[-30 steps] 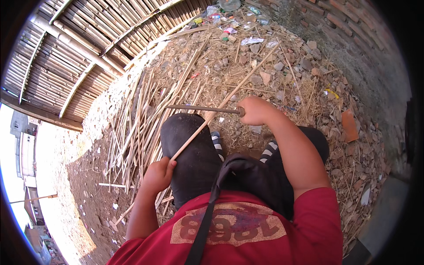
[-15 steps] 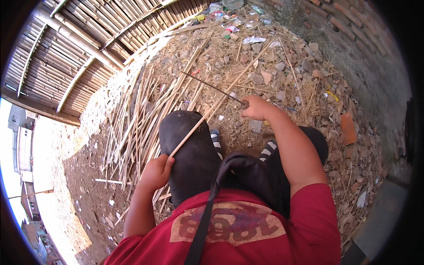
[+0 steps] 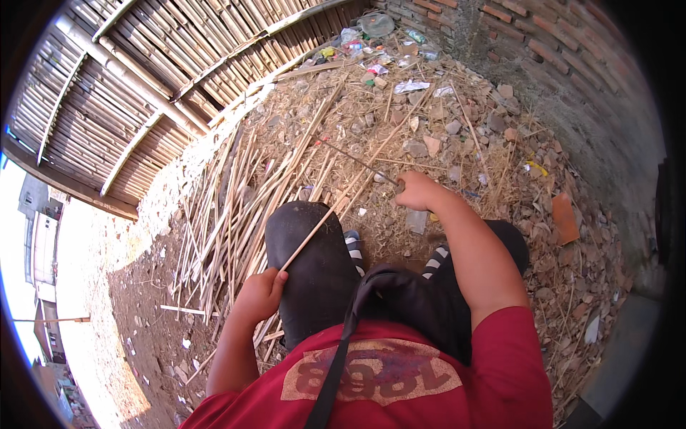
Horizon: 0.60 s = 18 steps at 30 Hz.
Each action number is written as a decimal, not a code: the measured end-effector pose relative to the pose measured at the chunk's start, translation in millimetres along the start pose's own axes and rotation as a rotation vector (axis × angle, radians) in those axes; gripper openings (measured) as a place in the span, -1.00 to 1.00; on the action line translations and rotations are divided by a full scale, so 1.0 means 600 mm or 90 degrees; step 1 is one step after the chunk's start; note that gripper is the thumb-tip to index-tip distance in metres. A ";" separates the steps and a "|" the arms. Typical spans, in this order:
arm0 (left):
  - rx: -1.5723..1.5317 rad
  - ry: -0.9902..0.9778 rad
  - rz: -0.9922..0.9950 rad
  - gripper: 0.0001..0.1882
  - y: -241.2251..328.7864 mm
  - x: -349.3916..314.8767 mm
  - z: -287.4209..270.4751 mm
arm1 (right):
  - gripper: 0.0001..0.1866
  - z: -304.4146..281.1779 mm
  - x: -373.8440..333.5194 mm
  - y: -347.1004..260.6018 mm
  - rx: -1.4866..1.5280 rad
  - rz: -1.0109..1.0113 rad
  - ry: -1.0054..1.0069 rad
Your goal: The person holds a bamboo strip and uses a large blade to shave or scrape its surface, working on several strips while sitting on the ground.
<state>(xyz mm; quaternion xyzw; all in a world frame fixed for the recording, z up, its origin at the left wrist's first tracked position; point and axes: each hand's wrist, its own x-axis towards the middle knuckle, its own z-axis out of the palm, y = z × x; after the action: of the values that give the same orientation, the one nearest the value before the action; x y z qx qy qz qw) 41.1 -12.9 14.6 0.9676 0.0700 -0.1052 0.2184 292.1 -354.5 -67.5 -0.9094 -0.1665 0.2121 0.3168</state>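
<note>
My left hand (image 3: 260,294) is closed around the near end of a long, thin bamboo strip (image 3: 311,237). The strip slants across my left knee and away over the ground, up and to the right. In my right hand (image 3: 419,191), held out in front of my knees, is a long, narrow, dark-bladed knife (image 3: 355,159). Its blade points away to the left and crosses the strip beyond the knee. Whether the blade touches the strip or passes just over it, I cannot tell. Most of the handle is hidden in my fist.
A loose pile of bamboo strips (image 3: 232,222) lies left of my left knee. Beyond it stands a bamboo-slat panel (image 3: 143,86). A brick wall (image 3: 550,53) rises at the right. Rubble, dry straw and litter cover the ground, with an orange tile piece (image 3: 564,219) at the right.
The scene sits slightly lower in the picture. My left hand still grips the strip; the knife in my right hand has shifted slightly toward me along it.
</note>
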 end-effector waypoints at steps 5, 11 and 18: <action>0.025 0.017 0.003 -0.54 -0.002 -0.008 0.005 | -0.53 0.013 -0.038 -0.110 -0.184 -0.133 -0.139; 0.003 0.040 0.024 -0.56 0.004 -0.002 0.007 | -0.59 -0.005 0.000 -0.025 -0.002 -0.016 -0.019; 0.006 0.014 0.021 -0.55 0.006 -0.002 0.005 | -0.59 -0.002 -0.006 -0.049 -0.084 -0.064 -0.106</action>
<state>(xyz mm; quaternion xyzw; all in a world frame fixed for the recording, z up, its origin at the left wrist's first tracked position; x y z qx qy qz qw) 39.9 -17.6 13.7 0.9707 0.0558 -0.0916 0.2148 284.7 -334.5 -46.7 -0.8979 -0.2511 0.2596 0.2515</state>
